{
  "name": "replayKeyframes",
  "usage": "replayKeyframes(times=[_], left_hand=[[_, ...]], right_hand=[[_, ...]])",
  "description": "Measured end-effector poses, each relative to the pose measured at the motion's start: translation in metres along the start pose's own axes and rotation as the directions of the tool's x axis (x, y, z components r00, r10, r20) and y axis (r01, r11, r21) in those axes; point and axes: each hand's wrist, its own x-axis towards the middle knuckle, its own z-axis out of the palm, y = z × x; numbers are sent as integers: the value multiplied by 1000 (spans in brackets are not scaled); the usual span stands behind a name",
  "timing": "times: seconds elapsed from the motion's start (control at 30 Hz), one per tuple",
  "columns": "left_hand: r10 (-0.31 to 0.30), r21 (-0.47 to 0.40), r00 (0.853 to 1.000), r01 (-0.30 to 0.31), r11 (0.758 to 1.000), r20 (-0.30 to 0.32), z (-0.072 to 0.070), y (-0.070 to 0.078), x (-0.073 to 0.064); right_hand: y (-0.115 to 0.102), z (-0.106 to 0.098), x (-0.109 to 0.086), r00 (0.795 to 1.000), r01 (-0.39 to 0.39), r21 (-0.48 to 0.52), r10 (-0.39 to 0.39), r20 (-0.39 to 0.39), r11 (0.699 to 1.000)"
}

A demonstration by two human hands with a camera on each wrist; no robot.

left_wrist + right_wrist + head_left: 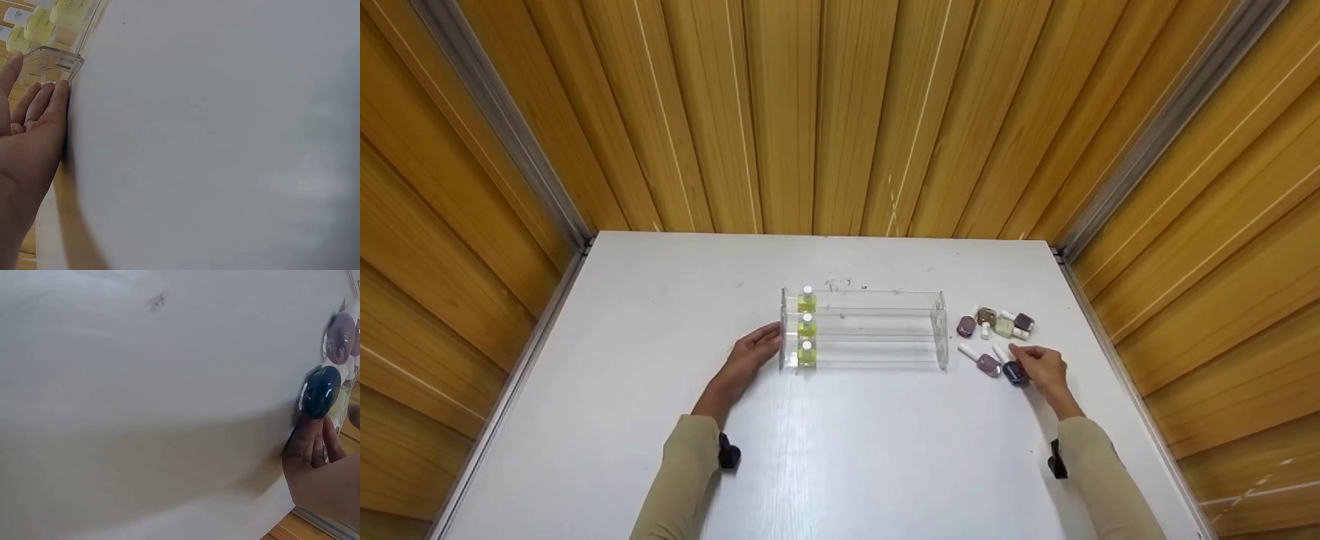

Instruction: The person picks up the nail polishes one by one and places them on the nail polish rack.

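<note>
A clear stepped rack [877, 335] stands mid-table. Three bottles of yellow-green nail polish [807, 328] with white caps line its left end, one per tier. My left hand [746, 364] rests beside that end, its extended fingers right at the clear side panel; the left wrist view shows this hand [34, 135] below the yellow bottles [42, 25]. Over on the right, my right hand [1041, 369] is at a dark blue nail polish bottle [1015, 373] lying on its side. In the right wrist view, fingertips meet the dark bottle [322, 392] while the thumb stands apart.
Beside the dark bottle lies a mauve bottle [988, 365]. Behind them lie several more polish bottles: a purple one [966, 326], a brown one [986, 316], a pale green one [1004, 326] and a dark plum one [1024, 322]. Wood-look walls [780, 112] enclose the white table [840, 450].
</note>
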Motion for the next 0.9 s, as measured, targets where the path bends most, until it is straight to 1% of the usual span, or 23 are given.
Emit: replayKeyframes(times=[0.13, 0.2, 0.33, 0.43, 0.53, 0.63, 0.77, 0.9], left_hand=[[2, -5, 1000, -2, 1000, 4, 0, 0, -2], [13, -9, 1000, -12, 1000, 8, 0, 0, -2], [21, -19, 1000, -20, 1000, 14, 0, 0, -1], [15, -27, 1000, -15, 1000, 18, 0, -1, -1], [14, -28, 1000, -13, 1000, 24, 0, -1, 0], [3, -18, 1000, -3, 1000, 19, 1, 0, 0], [5, -25, 1000, -5, 1000, 5, 1, 1, 0], [2, -35, 1000, -2, 999, 2, 1, 1, 0]], right_hand=[[-1, 3, 0, 998, 62, -123, -60, 26, 990], [-1, 5, -1, 997, 78, -143, -75, 30, 987], [-1, 6, -1, 997, 71, -147, -72, -1, 987], [0, 6, -2, 1000, 14, -107, -16, -19, 994], [1, 5, -1, 999, -45, -37, 45, -20, 998], [2, 4, -2, 996, -81, 31, 82, -27, 996], [2, 1, -3, 995, -101, 119, 103, -12, 988], [1, -2, -5, 992, -123, 236, 121, 22, 964]])
